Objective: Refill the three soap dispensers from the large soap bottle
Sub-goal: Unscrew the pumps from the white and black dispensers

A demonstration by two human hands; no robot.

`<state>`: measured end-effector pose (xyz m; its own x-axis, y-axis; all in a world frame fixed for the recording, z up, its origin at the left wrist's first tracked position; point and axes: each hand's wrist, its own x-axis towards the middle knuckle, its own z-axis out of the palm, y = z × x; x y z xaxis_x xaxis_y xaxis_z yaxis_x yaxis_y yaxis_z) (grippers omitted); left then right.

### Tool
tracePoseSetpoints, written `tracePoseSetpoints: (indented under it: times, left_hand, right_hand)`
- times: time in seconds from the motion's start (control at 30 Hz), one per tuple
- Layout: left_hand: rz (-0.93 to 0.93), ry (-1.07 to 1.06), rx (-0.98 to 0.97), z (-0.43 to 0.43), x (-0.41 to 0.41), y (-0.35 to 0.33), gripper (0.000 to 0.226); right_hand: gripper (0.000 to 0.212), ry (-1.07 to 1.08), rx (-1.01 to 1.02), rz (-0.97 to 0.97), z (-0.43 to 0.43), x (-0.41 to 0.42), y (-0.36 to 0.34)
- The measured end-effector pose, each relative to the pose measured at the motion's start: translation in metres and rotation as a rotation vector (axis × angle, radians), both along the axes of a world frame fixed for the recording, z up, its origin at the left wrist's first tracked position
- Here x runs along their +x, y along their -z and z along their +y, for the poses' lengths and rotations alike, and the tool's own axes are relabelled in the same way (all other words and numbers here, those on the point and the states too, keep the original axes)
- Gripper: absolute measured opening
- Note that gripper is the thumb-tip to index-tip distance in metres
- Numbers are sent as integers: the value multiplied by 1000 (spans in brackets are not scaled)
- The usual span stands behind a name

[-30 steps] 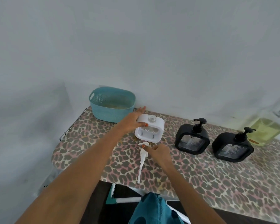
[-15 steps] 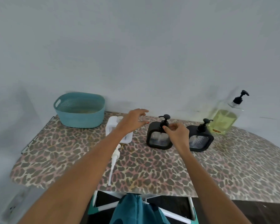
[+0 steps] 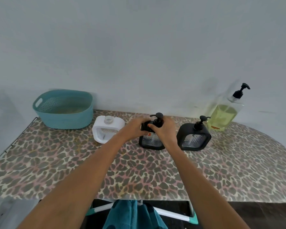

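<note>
Both hands grip the middle black dispenser (image 3: 151, 139)

Left hand (image 3: 135, 128) wraps its left shoulder; right hand (image 3: 165, 129) closes round the pump neck; white dispenser (image 3: 107, 128) stands uncapped to the left; second black dispenser (image 3: 194, 138) to the right; large soap bottle (image 3: 224, 113) by the wall; teal basket (image 3: 63, 109) far left
</note>
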<state>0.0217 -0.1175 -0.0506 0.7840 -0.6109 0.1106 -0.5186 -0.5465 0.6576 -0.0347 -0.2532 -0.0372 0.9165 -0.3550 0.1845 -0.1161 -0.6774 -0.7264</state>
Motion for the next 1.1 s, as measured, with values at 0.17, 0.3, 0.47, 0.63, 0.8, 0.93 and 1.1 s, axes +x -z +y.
tracePoseSetpoints:
  times: [0.17, 0.3, 0.47, 0.63, 0.8, 0.93, 1.1]
  left_hand:
    - [-17, -5, -36, 0, 0, 3, 55]
    - [-20, -2, -42, 0, 1, 6, 55]
    - [-8, 6, -46, 1, 2, 7, 56]
    - [-13, 7, -41, 0, 1, 7, 58]
    - [4, 1, -43, 0, 1, 5, 53]
    - [18, -14, -37, 0, 0, 5, 56]
    - [38, -32, -33, 0, -1, 5, 57]
  right_hand:
    - [23, -24, 7, -22, -5, 4, 0]
    - [30, -61, -39, 15, -9, 7, -2]
    - [30, -175, 7, 61, -16, 6, -8]
    - [31, -384, 181, 187, -33, 5, -20]
    - [51, -210, 51, 66, -22, 8, -10]
    - [47, -92, 58, 28, -18, 7, -6]
    - [37, -150, 182, 31, -22, 4, -9]
